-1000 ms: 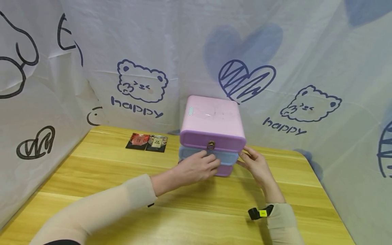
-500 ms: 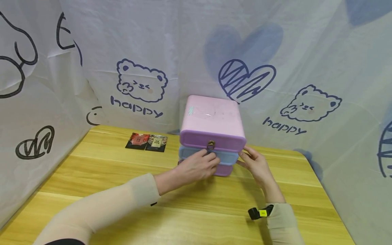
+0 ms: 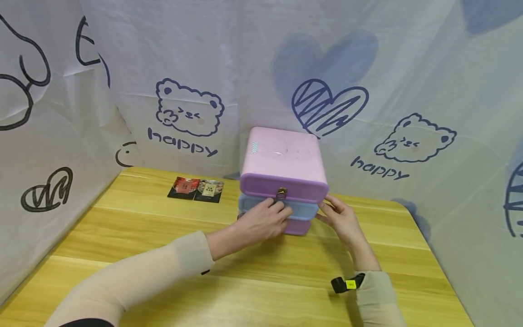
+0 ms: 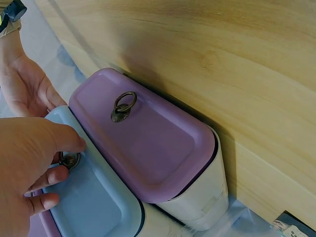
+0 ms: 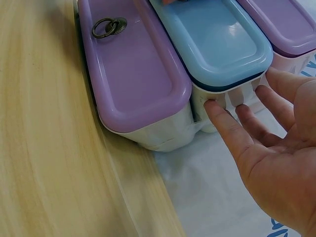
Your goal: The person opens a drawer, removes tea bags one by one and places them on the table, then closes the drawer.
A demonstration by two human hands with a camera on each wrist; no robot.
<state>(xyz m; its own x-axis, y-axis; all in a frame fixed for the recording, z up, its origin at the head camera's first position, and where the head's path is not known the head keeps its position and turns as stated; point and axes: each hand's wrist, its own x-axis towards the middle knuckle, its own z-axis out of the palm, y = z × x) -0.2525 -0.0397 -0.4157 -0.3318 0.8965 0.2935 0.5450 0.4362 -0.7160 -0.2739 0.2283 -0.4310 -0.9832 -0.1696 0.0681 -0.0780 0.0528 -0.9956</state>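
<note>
A small plastic drawer cabinet (image 3: 286, 154) with a pink top stands toward the back of the table. Its top drawer (image 3: 261, 185) and bottom drawer (image 4: 148, 143) have purple fronts; the middle drawer (image 4: 94, 197) is light blue. Each front seen carries a bronze ring pull, such as the one on the bottom drawer (image 5: 108, 27). My left hand (image 3: 265, 221) is at the blue front, thumb and fingers curled about its ring pull (image 4: 69, 159). With fingers fairly straight, my right hand (image 5: 276, 143) touches the cabinet's right side wall with its fingertips.
Two small dark printed packets, a red one (image 3: 184, 188) and a pale-labelled one (image 3: 209, 191), lie left of the cabinet on the wooden table (image 3: 261, 299). Behind the cabinet hangs a white printed cloth (image 3: 245, 59), which also closes off both sides.
My left hand has shifted very slightly up and left at the blue drawer front. The right hand and the cabinet have stayed in place, and the drawer fronts look the same.
</note>
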